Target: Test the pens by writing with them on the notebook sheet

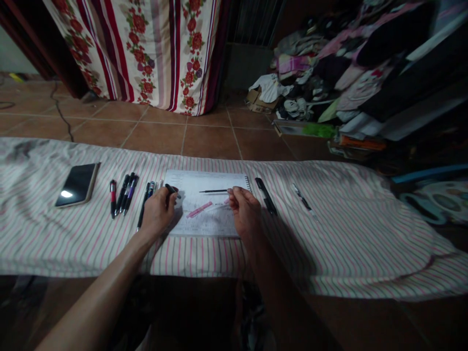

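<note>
My left hand (158, 212) is closed around a short black pen part (170, 188), whose dark end shows above the fingers. Pinched in my right hand (245, 209) is a thin dark ink refill (213, 191), pointing left across the open spiral notebook (204, 178). On the notebook's lined page, below the refill, lies a pink pen piece (200, 209). Another pink-tipped, clear piece (221, 203) lies near my right fingers. Several pens (143, 204) lie beside my left hand, partly covered by it. A thick black pen (266, 196) rests right of the notebook.
A striped cloth (351, 219) covers the low surface. Several pens (126, 194), a red-and-black pen (113, 199) and a phone (77, 184) lie left. A white-and-black pen (304, 201) lies right. Beyond are a tiled floor, a flowered curtain (146, 53) and piled clothes (329, 73).
</note>
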Available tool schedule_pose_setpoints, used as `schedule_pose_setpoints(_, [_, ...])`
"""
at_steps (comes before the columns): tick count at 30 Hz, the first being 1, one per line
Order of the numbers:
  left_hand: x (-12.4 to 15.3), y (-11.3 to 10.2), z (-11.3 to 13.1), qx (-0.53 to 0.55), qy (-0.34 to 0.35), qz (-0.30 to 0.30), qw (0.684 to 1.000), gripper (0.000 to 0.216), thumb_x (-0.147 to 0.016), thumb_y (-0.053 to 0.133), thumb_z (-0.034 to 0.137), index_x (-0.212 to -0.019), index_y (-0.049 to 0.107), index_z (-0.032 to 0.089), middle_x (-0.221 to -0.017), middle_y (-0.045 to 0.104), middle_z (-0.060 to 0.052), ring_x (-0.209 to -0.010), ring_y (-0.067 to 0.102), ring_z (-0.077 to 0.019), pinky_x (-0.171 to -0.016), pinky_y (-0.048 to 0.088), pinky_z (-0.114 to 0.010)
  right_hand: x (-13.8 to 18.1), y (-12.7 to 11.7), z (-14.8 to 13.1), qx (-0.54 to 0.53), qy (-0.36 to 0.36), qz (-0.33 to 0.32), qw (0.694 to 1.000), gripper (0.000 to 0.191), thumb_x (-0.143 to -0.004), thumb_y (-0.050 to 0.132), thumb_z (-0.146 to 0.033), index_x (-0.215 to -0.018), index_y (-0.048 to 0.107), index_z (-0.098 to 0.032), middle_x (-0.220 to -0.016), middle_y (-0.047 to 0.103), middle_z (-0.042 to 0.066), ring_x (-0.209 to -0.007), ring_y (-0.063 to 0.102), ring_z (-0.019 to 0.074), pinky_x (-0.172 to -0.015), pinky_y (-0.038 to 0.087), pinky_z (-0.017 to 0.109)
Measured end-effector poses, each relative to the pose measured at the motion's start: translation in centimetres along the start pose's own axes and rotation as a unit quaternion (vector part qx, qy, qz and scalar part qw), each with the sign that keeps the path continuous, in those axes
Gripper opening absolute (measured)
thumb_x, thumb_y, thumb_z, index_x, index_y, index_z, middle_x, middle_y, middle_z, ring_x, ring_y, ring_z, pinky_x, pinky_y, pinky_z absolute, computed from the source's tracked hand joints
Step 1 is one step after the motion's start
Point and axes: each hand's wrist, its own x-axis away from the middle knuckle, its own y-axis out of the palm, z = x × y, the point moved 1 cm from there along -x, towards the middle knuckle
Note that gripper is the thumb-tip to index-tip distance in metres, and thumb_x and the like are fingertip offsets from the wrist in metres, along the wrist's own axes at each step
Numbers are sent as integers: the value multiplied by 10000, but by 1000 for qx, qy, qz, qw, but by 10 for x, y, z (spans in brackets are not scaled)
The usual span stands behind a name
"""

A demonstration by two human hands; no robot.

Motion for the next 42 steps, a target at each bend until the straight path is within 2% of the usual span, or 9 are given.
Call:
schedule_pose_setpoints(9, [1, 1, 1, 63, -15, 5, 998, 88, -764, 527, 223, -791, 606, 195, -662, 577, -32, -633, 525, -182, -626, 347, -261, 0, 0, 3, 4, 3, 0, 1000, 245, -556, 728, -301, -711, 616, -149, -653, 640, -16, -523, 528, 48, -473, 427, 155])
schedule_pose_setpoints(18, [1, 1, -2, 71, -24, 7, 997, 91, -758, 538, 225, -801, 613, 197, -636, 569, -28, -611, 524, -177, -608, 348, -261, 1, 2, 3, -1, 10, -5, 1000, 211, -576, 717, -279, -703, 616, -144, -636, 633, -21, -516, 517, 36, -462, 416, 133])
schedule_pose_setpoints(25, [1, -3, -4, 58, -17, 11, 998, 141, -790, 506, 234, -877, 608, 191, -701, 612, -38, -630, 564, -173, -609, 401, -261, 2, 3, 3, -4, 6, -11, 1000, 232, -555, 733, -287, -693, 611, -145, -648, 634, -18, -529, 527, 41, -464, 419, 137])
schedule_pose_setpoints(28, [2, -3, -5, 32, -5, 0, 999, 127, -790, 506, 242, -838, 608, 186, -687, 606, -42, -626, 560, -180, -618, 402, -271, 2, 4, 4, -5, 11, -12, 1000, 235, -551, 734, -284, -696, 615, -142, -654, 636, -17, -528, 525, 36, -464, 419, 128])
schedule_pose_setpoints(32, [2, -3, -5, 28, 2, 14, 999, 100, -784, 508, 238, -815, 593, 193, -673, 600, -41, -642, 563, -182, -646, 401, -277, 2, 5, 5, -6, 16, -8, 1000, 230, -558, 729, -278, -708, 619, -142, -656, 640, -19, -522, 523, 31, -462, 420, 119])
schedule_pose_setpoints(37, [2, -4, -6, -42, 12, -26, 999, 201, -840, 408, 271, -875, 568, 154, -736, 616, -67, -676, 579, -196, -630, 410, -295, 2, 6, 5, -4, 16, -14, 1000, 234, -557, 730, -284, -705, 621, -139, -642, 641, -20, -516, 524, 27, -460, 423, 108])
schedule_pose_setpoints(42, [3, -2, -6, -70, 22, -23, 997, 235, -848, 394, 292, -869, 574, 142, -756, 617, -79, -691, 583, -196, -628, 412, -293, 2, 7, 5, -10, 20, -16, 1000, 217, -558, 733, -269, -696, 622, -142, -639, 646, -21, -511, 524, 25, -451, 423, 101])
